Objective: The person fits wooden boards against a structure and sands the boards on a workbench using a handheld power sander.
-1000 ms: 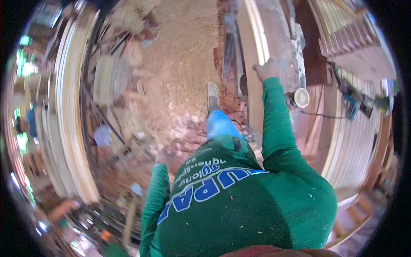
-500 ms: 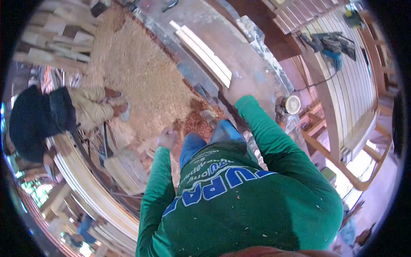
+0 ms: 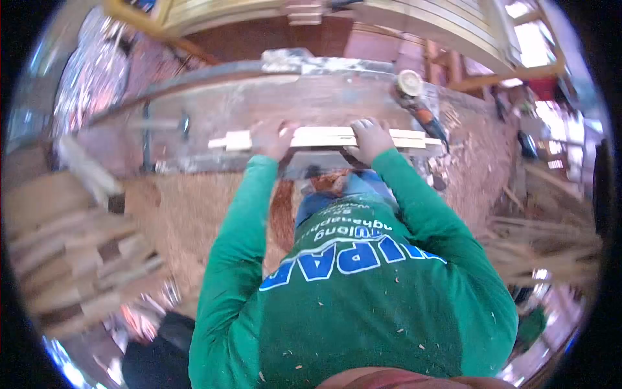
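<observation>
Pale wooden strips (image 3: 322,136) lie side by side along the front part of a worn workbench (image 3: 233,100), level across the view. Around their left part my left hand (image 3: 272,138) is closed, slightly blurred. My right hand (image 3: 373,139), wearing a ring, grips the same strips farther right, with fingers over the far edge. Both ends of the strips stick out past my hands. To the right of my right hand rests what looks like an angle grinder (image 3: 424,117) with a round pale disc.
On the bench's left lies a blurred hammer-like tool (image 3: 185,124). A squared timber (image 3: 91,172) and stacked wood blocks (image 3: 84,253) are at left. Wood shavings (image 3: 188,207) cover the floor. Slatted wooden panels (image 3: 427,26) stand behind the bench. A person in dark clothing (image 3: 159,353) is at lower left.
My view and body have turned toward the bench, so the strips now run level. My left hand has come up from beside my body and taken hold of them; my right hand still grips them.
</observation>
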`<state>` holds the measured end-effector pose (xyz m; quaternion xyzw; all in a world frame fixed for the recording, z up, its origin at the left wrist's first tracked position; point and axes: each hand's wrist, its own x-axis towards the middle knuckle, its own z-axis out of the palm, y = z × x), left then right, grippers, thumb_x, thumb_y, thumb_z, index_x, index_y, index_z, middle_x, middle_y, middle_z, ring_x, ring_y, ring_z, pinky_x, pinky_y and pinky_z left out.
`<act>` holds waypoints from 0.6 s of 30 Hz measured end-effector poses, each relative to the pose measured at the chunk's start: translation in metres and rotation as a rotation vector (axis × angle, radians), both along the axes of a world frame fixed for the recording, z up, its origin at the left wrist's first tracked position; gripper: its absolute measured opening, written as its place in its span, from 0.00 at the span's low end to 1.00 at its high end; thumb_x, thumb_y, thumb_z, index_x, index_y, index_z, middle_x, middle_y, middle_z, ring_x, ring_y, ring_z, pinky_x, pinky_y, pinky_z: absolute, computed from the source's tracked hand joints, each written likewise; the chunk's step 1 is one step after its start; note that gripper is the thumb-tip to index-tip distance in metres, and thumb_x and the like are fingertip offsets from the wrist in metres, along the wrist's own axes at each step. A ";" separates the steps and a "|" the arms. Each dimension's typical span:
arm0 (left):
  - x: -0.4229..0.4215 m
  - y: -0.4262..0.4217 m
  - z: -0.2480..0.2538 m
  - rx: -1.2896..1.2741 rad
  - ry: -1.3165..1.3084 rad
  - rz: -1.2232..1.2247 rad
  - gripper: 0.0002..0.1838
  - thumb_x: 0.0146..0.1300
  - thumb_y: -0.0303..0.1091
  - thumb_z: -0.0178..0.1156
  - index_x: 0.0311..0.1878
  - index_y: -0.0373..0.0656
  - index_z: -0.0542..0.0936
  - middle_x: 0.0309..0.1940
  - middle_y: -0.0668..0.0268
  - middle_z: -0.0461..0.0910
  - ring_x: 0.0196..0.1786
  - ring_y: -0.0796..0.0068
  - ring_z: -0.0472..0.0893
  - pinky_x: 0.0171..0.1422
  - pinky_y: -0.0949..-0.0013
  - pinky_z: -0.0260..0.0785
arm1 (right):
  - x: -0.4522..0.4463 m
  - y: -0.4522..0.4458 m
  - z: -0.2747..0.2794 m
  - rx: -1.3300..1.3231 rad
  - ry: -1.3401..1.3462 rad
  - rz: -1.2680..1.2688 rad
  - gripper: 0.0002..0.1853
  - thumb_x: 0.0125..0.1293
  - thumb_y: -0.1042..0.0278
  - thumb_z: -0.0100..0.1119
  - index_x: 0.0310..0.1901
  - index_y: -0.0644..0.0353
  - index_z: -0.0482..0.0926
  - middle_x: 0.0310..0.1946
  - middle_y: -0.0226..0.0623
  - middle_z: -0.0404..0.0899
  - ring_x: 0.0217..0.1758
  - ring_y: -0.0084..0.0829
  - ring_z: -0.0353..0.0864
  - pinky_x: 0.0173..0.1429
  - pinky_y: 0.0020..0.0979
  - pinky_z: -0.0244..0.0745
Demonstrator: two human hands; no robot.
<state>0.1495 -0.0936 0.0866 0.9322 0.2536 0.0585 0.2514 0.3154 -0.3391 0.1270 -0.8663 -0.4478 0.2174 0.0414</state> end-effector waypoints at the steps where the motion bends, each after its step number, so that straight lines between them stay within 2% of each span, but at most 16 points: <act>1: -0.007 0.017 -0.018 -0.072 0.030 -0.011 0.22 0.70 0.55 0.60 0.47 0.46 0.89 0.40 0.52 0.87 0.48 0.51 0.85 0.56 0.49 0.73 | 0.000 -0.019 0.005 0.128 -0.110 -0.088 0.27 0.62 0.50 0.69 0.57 0.56 0.77 0.58 0.44 0.80 0.68 0.47 0.75 0.71 0.54 0.68; 2: -0.007 0.023 0.001 -0.018 0.102 -0.064 0.21 0.72 0.54 0.56 0.41 0.47 0.88 0.38 0.54 0.87 0.46 0.49 0.84 0.55 0.45 0.70 | -0.001 -0.045 0.004 0.247 -0.223 -0.172 0.25 0.60 0.53 0.69 0.56 0.57 0.78 0.55 0.45 0.81 0.65 0.49 0.76 0.70 0.52 0.69; 4: -0.015 0.033 -0.008 0.139 0.151 -0.127 0.20 0.75 0.51 0.53 0.42 0.47 0.88 0.37 0.54 0.87 0.43 0.49 0.85 0.51 0.43 0.71 | 0.000 -0.095 -0.007 0.407 -0.342 -0.392 0.22 0.59 0.58 0.71 0.53 0.58 0.79 0.52 0.48 0.81 0.61 0.53 0.78 0.67 0.51 0.71; 5: -0.017 0.027 -0.008 0.161 0.168 -0.130 0.20 0.75 0.50 0.52 0.42 0.47 0.88 0.37 0.55 0.87 0.43 0.49 0.85 0.50 0.43 0.71 | -0.003 -0.114 0.017 0.277 -0.390 -0.496 0.20 0.61 0.58 0.70 0.51 0.59 0.81 0.52 0.49 0.82 0.61 0.53 0.79 0.66 0.50 0.72; 6: -0.016 0.024 -0.003 0.195 0.178 -0.122 0.20 0.76 0.50 0.52 0.42 0.47 0.87 0.37 0.55 0.86 0.42 0.49 0.85 0.49 0.43 0.71 | 0.003 -0.140 0.008 0.282 -0.448 -0.623 0.17 0.63 0.58 0.70 0.48 0.60 0.82 0.49 0.50 0.84 0.56 0.52 0.82 0.62 0.48 0.75; 9: -0.010 0.024 -0.003 0.215 0.152 -0.081 0.20 0.76 0.49 0.51 0.43 0.46 0.87 0.38 0.55 0.86 0.43 0.50 0.84 0.49 0.44 0.71 | 0.009 -0.190 0.005 0.253 -0.484 -0.952 0.17 0.63 0.56 0.70 0.47 0.60 0.83 0.44 0.49 0.86 0.50 0.51 0.85 0.58 0.47 0.78; 14: -0.009 0.022 -0.008 0.210 0.166 -0.064 0.21 0.75 0.50 0.52 0.42 0.45 0.87 0.37 0.55 0.87 0.43 0.50 0.84 0.51 0.45 0.72 | 0.041 -0.213 0.017 0.308 -0.383 -1.004 0.16 0.62 0.61 0.68 0.47 0.62 0.84 0.46 0.50 0.86 0.53 0.53 0.84 0.61 0.48 0.78; 17: -0.006 0.022 -0.002 0.170 0.219 -0.046 0.19 0.75 0.49 0.53 0.42 0.45 0.87 0.35 0.55 0.87 0.41 0.50 0.84 0.53 0.45 0.71 | 0.094 -0.213 0.005 0.292 -0.305 -0.868 0.15 0.60 0.64 0.66 0.48 0.58 0.87 0.44 0.51 0.88 0.50 0.51 0.88 0.59 0.44 0.81; 18: -0.004 0.017 0.002 0.056 0.180 0.017 0.19 0.74 0.48 0.54 0.41 0.45 0.87 0.35 0.55 0.86 0.41 0.50 0.84 0.52 0.45 0.72 | 0.115 -0.210 0.000 0.255 -0.238 -0.834 0.16 0.60 0.64 0.66 0.49 0.58 0.87 0.44 0.51 0.88 0.50 0.51 0.88 0.59 0.45 0.81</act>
